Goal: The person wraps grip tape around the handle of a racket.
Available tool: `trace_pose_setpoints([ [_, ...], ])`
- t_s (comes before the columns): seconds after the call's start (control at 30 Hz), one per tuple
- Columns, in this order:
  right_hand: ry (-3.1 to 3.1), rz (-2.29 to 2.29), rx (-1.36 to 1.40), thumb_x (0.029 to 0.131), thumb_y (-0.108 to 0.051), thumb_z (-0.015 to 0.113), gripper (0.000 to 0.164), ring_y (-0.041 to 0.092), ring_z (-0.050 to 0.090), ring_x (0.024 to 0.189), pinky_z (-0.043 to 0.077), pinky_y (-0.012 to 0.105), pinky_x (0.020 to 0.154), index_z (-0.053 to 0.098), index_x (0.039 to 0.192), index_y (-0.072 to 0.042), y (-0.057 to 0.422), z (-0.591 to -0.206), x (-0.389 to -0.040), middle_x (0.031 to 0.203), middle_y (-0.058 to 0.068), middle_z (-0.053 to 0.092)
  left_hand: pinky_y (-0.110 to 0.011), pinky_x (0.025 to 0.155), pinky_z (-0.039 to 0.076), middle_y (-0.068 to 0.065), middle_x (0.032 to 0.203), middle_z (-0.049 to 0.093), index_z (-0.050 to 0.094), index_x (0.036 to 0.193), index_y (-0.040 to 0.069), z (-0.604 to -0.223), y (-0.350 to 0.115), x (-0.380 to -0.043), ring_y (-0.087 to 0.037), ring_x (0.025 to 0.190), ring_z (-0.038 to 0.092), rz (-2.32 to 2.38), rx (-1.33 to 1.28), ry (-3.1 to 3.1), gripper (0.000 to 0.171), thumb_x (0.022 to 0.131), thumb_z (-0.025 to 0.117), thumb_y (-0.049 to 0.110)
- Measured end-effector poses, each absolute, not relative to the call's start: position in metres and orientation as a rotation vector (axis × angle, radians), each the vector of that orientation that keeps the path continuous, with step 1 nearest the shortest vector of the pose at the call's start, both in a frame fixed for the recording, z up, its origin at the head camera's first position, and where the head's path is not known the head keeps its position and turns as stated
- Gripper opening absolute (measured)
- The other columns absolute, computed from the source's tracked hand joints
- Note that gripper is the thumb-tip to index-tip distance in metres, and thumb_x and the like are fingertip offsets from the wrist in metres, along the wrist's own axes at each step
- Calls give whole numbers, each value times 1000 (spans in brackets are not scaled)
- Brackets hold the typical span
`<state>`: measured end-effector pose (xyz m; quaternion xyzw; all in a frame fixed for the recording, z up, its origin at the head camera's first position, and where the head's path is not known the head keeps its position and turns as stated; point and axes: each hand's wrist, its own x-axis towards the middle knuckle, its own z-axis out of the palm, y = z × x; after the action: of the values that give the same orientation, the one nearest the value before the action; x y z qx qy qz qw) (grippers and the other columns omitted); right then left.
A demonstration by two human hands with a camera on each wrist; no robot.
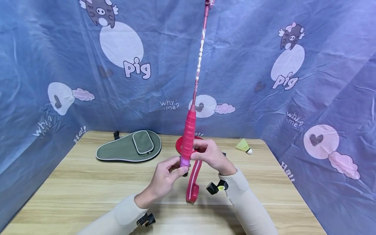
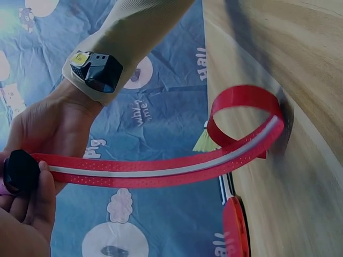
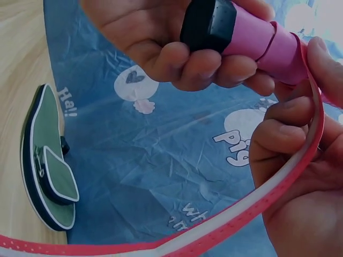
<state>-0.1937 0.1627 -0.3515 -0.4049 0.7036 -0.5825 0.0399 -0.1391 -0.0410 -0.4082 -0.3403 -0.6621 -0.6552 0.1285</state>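
Observation:
A badminton racket stands nearly upright in the head view, its handle (image 1: 189, 132) wound with red grip tape and its head out of frame above. My left hand (image 1: 165, 176) grips the handle's lower end, where a purple-pink layer (image 3: 252, 32) shows above the black butt cap (image 3: 206, 27). Just above it, my right hand (image 1: 210, 156) pinches the tape against the handle. From there a loose length of red tape (image 2: 144, 171) hangs down, a pale strip along its middle, and ends in a curl (image 2: 241, 96) near the tabletop.
A green paddle case (image 1: 117, 150) with a zipped pocket lies at the back left of the wooden table (image 1: 102, 189). Behind the racket handle lies a red paddle (image 2: 234, 227), partly hidden. A yellow shuttlecock (image 1: 243, 145) rests at the back right. Blue printed cloth hangs around the table.

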Motion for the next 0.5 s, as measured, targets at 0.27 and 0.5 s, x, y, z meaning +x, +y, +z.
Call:
trace_pose_setpoints([
  [0.27,2170,-1750,-1285,89,-35,77,60,2,64,83,54,20,70,64,113,18,167,-348,-190,95,-13,73,-21,86,58,-40,105,61,59,118,-18,-407,-43,-138,-2,98,64,-2211,-1185,-1843,26,101,54,2],
  [0.5,2091,-1771,-1297,87,-39,77,62,3,66,83,57,22,70,64,113,16,169,-349,-187,95,-11,74,-21,91,56,-9,112,66,51,124,-22,-407,-45,-137,-5,103,63,-2374,-1362,-1775,33,104,46,4],
])
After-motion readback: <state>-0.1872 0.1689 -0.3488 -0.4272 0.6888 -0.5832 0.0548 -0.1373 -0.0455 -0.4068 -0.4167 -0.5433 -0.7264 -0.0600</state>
